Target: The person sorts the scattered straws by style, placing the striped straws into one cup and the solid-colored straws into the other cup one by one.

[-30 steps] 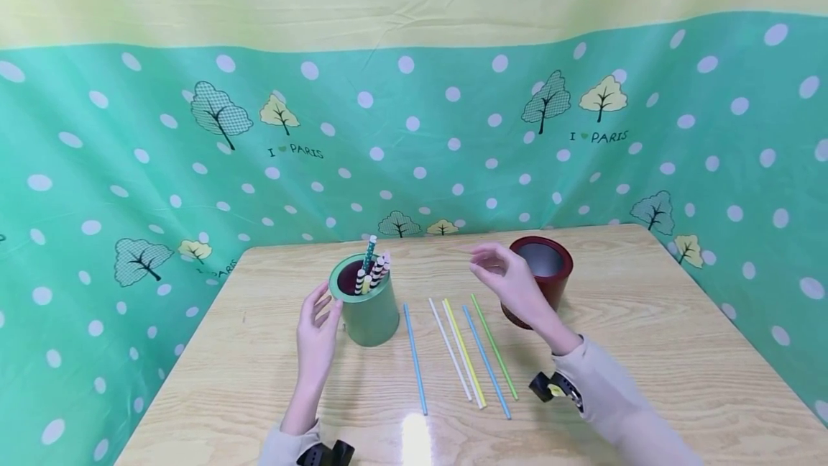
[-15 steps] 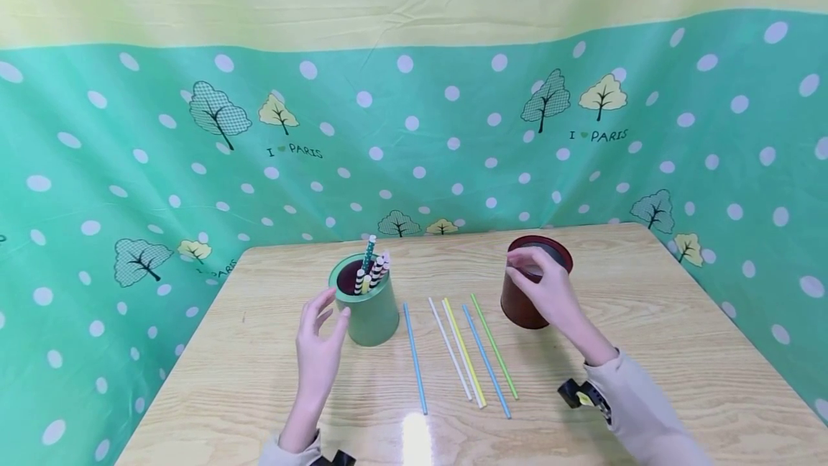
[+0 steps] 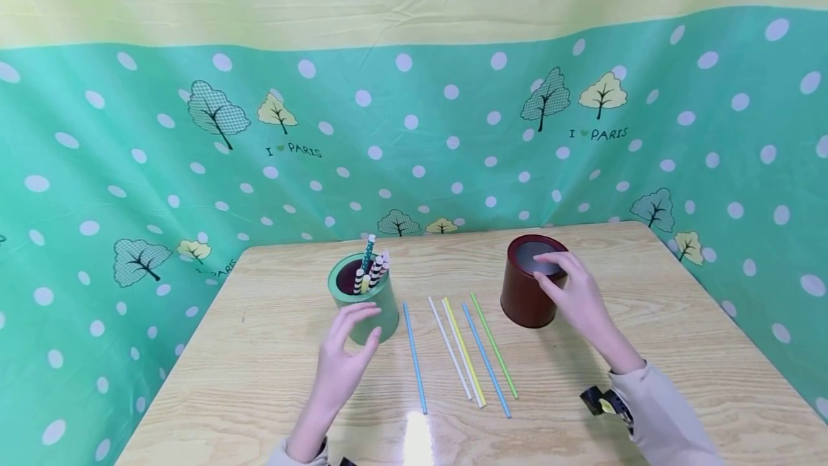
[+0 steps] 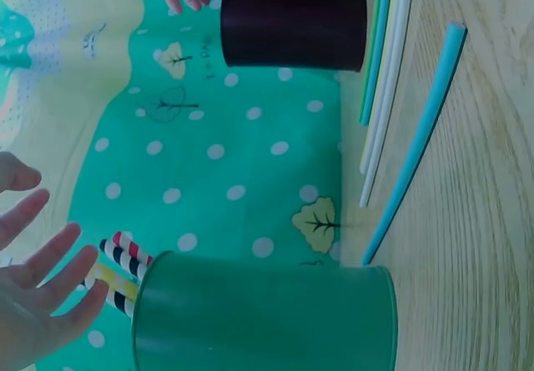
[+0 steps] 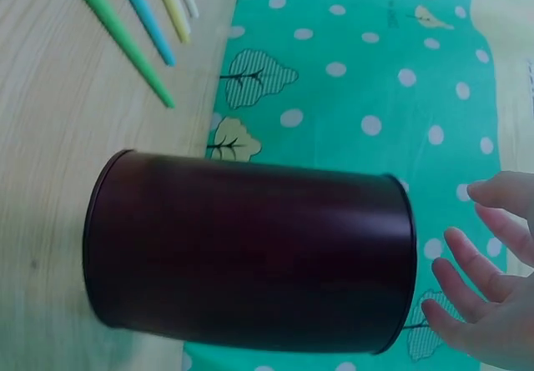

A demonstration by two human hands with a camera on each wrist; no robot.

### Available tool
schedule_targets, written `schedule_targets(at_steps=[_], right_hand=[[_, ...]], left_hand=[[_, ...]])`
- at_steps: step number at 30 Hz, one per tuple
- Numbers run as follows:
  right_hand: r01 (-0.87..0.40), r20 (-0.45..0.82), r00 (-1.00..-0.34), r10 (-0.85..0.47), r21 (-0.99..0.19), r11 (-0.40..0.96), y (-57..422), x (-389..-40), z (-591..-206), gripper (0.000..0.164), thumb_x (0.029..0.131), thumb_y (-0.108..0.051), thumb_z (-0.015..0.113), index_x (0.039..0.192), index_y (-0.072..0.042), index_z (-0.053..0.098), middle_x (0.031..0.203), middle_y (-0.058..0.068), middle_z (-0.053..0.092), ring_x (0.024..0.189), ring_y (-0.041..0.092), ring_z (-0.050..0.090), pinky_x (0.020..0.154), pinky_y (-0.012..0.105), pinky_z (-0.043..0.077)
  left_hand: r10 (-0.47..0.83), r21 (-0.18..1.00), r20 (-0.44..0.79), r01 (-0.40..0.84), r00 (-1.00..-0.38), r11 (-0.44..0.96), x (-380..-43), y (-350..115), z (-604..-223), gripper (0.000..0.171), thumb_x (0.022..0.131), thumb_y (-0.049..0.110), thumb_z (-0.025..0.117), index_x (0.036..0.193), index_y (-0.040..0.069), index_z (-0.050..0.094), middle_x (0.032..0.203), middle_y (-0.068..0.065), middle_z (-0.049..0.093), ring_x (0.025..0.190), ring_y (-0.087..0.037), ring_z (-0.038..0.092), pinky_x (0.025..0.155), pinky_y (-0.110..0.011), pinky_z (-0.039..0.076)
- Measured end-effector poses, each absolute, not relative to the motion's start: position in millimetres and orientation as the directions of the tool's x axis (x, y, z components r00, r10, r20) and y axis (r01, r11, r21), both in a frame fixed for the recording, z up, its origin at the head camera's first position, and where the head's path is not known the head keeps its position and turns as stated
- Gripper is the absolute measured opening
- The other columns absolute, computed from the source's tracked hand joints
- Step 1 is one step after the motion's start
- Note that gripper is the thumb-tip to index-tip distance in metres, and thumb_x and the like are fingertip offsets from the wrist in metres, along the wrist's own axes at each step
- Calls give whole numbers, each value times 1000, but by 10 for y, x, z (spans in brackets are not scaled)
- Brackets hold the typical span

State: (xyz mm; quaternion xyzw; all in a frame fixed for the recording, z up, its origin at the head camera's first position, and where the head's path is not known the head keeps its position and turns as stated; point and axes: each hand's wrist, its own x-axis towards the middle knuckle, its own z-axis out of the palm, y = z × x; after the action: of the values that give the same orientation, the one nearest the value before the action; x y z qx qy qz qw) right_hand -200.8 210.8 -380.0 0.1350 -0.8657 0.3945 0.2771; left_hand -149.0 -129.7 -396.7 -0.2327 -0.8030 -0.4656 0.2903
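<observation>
My left hand (image 3: 343, 358) hovers in front of the green can (image 3: 385, 308), its fingers spread and loosely bent, holding nothing. Several striped and patterned straws (image 3: 379, 272) stand in that can, leaning to its right side. On the right, my right hand (image 3: 578, 300) is above the front right rim of a dark red can (image 3: 525, 300), fingers relaxed and apart. The right wrist view shows a gap between those fingers and the red can (image 5: 250, 250). Nothing is seen inside the red can from the head view.
Between the cans lie thin straw-like sticks: a blue stick (image 3: 415, 358) at left, white ones, a yellow stick (image 3: 464, 351), another blue stick (image 3: 486, 362) and a green stick (image 3: 494, 347). A green dotted cloth (image 3: 420, 142) hangs behind the wooden table (image 3: 259, 351).
My left hand has moved away from the green can's left rim, to the right and toward me. My right hand has moved right, from left of the red can to over its right rim.
</observation>
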Motion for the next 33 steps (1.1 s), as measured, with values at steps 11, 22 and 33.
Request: schedule_targets(at_steps=[11,22,33], right_hand=[[-454,590,-807,-20,-598,661,2269,-2018,-3890,27,75,0,67,101,-2,61,104,13,57,104,27,46,85,14,33],[-446,561,-827,-26,-627,639,2352,-2043,-3989,29,75,-6,69,102,0,61,111,19,54,110,34,42,89,52,35],[-485,598,-802,14,-664,570,2564,-2275,-4432,25,77,-18,69,100,-10,65,112,9,57,113,23,43,98,36,32]], left_hand=[[297,617,578,645,-760,451,-1493,-1104,-3959,31,72,-5,66,101,3,60,104,-9,58,98,-24,53,88,-39,43],[421,697,368,546,-829,465,-1593,-1086,-4063,28,76,3,63,102,12,60,107,-2,58,104,-18,52,90,-42,41],[536,643,286,574,-794,508,-1739,-1128,-4276,24,78,8,62,101,13,60,102,4,58,98,-17,54,85,-39,44]])
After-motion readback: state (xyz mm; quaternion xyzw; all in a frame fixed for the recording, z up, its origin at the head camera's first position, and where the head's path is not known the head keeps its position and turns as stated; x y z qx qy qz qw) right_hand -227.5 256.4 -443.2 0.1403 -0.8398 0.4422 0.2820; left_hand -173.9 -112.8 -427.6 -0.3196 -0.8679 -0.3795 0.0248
